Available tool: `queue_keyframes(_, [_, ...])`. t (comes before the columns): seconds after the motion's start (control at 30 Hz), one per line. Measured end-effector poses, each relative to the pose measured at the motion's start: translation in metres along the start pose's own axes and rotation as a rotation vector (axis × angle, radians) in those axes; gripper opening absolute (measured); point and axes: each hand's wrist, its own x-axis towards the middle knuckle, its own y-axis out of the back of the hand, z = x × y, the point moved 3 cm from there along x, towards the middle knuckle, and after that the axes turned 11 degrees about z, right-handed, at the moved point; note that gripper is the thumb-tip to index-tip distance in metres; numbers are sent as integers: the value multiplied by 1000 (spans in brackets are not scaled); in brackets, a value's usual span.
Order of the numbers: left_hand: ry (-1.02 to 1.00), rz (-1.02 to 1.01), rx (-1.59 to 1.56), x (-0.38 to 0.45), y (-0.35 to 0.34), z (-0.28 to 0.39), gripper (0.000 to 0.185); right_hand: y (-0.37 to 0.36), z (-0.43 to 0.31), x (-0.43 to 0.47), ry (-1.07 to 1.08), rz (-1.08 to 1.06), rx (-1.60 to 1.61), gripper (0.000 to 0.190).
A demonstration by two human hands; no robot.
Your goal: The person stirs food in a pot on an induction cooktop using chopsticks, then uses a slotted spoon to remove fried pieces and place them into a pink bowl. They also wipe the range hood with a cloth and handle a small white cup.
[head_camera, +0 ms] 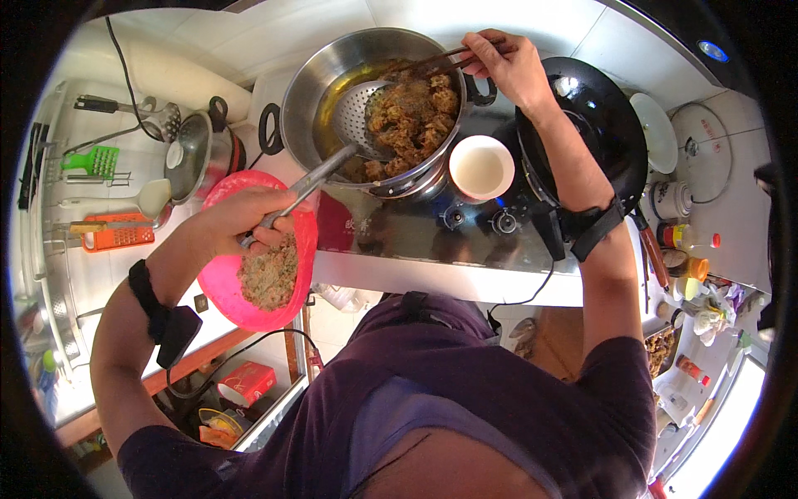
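Note:
A wide steel pan (305,81) on the stove holds yellow oil and many browned fried clumps (414,115). My left hand (262,218) grips the handle of a perforated metal skimmer (358,118), whose head lies in the pan against the clumps. In my right hand (508,65) is a pair of dark chopsticks (439,59), their tips over the clumps at the pan's far side. Below my left hand sits a pink plastic basin (221,284) with a pale, green-flecked mixture (271,274). A white cup (482,168) with pale contents stands right of the pan.
A black wok (605,131) occupies the right of the glass-topped gas stove (399,231). Left are a lidded pot (190,156) and hanging utensils, including a green grater (93,162). Bottles and a tray of browned food (661,349) stand far right. A cable (536,290) hangs from my right wrist strap.

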Motion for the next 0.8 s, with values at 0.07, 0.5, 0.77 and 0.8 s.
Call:
queue_keyframes(0.07, [-7, -46, -52, 8, -3, 0, 34, 0, -4, -4, -13, 14, 15, 36])
queue_keyframes(0.5, [-41, -234, -264, 50, -19, -9, 31, 36, -34, -74, -10, 406, 143, 36])
queue_keyframes(0.77, [-41, -262, -340, 51, -28, -12, 30, 0, -59, -128, 346, 369, -343, 14])
queue_keyframes(0.8, [-40, -275, -348, 52, -28, -13, 30, -6, -59, -127, 324, 400, -319, 12])
